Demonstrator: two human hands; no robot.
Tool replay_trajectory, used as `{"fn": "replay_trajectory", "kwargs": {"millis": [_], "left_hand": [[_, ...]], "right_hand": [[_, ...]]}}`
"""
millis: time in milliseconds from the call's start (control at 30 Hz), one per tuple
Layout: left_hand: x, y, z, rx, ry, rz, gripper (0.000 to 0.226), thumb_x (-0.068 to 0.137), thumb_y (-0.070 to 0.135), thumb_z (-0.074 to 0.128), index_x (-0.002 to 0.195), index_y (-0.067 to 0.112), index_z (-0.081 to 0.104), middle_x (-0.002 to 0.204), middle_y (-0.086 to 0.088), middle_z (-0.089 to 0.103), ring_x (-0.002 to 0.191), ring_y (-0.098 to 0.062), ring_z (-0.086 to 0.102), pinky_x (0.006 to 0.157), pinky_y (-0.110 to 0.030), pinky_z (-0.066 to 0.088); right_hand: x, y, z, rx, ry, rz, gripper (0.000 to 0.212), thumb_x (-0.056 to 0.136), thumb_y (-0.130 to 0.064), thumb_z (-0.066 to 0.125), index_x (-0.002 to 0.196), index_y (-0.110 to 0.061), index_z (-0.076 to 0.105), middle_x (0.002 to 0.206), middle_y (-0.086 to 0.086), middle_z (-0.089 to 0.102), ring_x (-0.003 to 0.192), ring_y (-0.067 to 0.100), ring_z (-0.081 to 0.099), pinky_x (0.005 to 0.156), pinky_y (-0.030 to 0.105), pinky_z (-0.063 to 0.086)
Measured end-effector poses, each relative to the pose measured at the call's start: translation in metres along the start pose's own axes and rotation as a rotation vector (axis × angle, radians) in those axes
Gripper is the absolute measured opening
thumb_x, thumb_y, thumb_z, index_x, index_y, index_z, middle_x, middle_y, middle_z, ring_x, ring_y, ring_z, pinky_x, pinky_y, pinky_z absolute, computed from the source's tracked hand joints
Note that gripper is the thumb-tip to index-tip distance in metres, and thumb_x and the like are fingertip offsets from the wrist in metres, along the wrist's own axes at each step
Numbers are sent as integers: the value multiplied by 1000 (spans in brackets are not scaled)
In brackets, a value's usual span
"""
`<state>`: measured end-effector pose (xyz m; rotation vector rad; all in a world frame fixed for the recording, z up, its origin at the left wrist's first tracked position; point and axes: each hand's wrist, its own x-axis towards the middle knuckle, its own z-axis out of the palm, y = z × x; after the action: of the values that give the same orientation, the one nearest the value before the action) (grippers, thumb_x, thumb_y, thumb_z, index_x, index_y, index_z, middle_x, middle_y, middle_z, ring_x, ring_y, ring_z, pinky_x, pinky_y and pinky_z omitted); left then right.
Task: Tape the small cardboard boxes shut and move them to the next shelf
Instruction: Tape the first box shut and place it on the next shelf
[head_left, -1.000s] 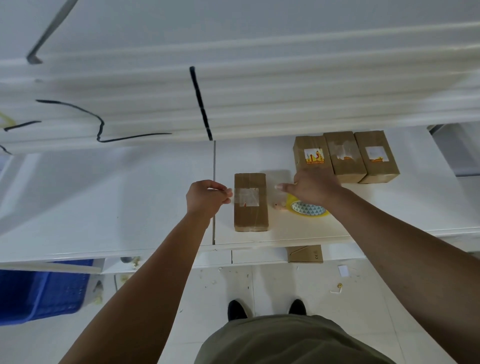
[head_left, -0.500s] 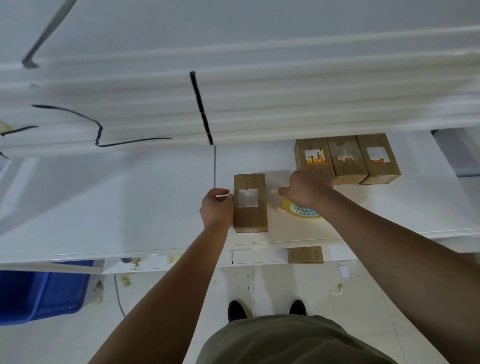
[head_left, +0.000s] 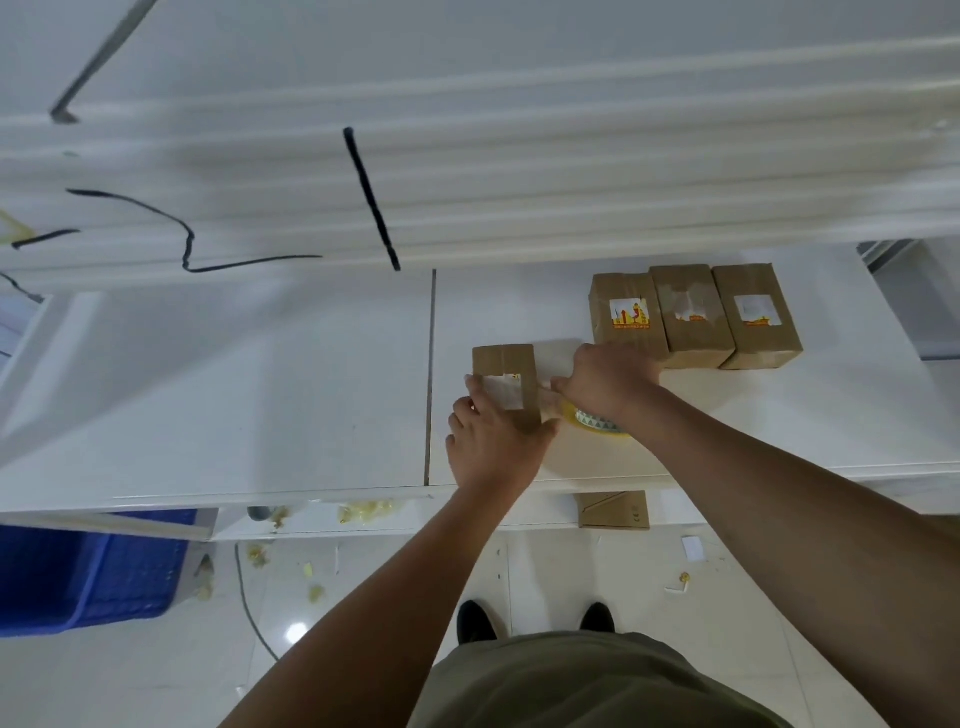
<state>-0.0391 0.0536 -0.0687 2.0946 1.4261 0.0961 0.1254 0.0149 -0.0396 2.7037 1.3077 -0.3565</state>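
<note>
A small brown cardboard box (head_left: 503, 359) with a white label lies on the white shelf (head_left: 311, 395), just right of the shelf seam. My left hand (head_left: 493, 441) lies over its near end, fingers on the left side and top, thumb on the right side. My right hand (head_left: 605, 382) grips the yellow tape roll (head_left: 597, 423) right beside the box; a strip of tape runs from the roll to the box. Three more brown boxes (head_left: 693, 317) stand in a row behind my right hand.
A dark seam (head_left: 430, 374) divides the shelf into left and right parts. A higher white shelf (head_left: 467, 171) overhangs at the back. Below sit a blue crate (head_left: 88, 566), a flat cardboard piece (head_left: 613, 510), a cable and scraps on the tiled floor.
My left hand has moved right from beside the seam onto the near end of the box. My right hand with the tape roll has stayed next to the box.
</note>
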Motion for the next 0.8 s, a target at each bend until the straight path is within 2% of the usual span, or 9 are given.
{"fn": "replay_trajectory", "kwargs": {"millis": [100,267,333,433,500,567,633,700,800], "left_hand": [[5,-6,2,-18,-56,-37,124,77,60,76,166,16,2,148,-11,44,134,-32,44,106,-47,46],[0,-11,0,-240,-8,-42,114,78,54,79,165,19,16,143,-8,48,133,-30,45,109,-51,49],[-4,-10,-2,-339,60,-35,103,75,54,81,158,21,30,134,-5,55,125,-28,51,103,-49,54],[-11,-8,-12,-588,88,-44,80,68,52,81,139,31,50,117,4,68,110,-21,67,88,-42,64],[-13,-9,-21,-721,97,-65,64,65,51,77,126,41,57,109,14,73,103,-12,73,77,-31,64],[-11,-15,-31,-792,115,-97,62,67,48,77,126,40,60,112,13,74,105,-12,73,82,-34,65],[-6,-23,-45,-777,152,-120,59,68,46,76,124,38,61,111,10,74,104,-15,73,86,-39,65],[-2,-32,-56,-671,184,-118,60,64,50,77,120,39,59,108,9,72,102,-15,71,83,-35,64],[6,-38,-60,-521,222,-116,67,61,55,81,120,33,57,106,5,67,101,-17,66,80,-35,61]], "right_hand": [[-4,5,0,38,-12,-10,50,97,-66,51,94,-16,62,76,1,60,77,24,64,59,29,41],[-10,20,-6,173,-6,-37,58,96,-72,52,88,-15,60,74,-2,54,78,22,61,59,29,38],[-12,29,-10,320,-45,-62,62,96,-75,50,85,-14,61,74,0,55,79,23,63,60,29,39],[-14,38,-19,511,-64,-154,74,95,-77,47,72,-9,63,66,7,58,66,25,62,61,31,38],[-15,41,-27,691,-107,-214,70,88,-83,50,75,-16,69,68,-2,63,69,17,64,64,30,40],[-16,45,-31,954,-212,-240,62,76,-86,56,94,-30,76,85,-10,73,86,4,69,79,33,50],[-12,47,-30,1122,-268,-285,55,78,-75,65,103,-26,71,96,0,71,101,14,70,96,42,51],[-7,45,-29,1158,-245,-327,52,85,-64,66,97,-14,70,88,9,60,91,22,65,89,43,48],[4,30,-36,1042,-172,-317,46,92,-65,63,73,-24,69,62,-13,55,64,7,57,69,32,41]]}}
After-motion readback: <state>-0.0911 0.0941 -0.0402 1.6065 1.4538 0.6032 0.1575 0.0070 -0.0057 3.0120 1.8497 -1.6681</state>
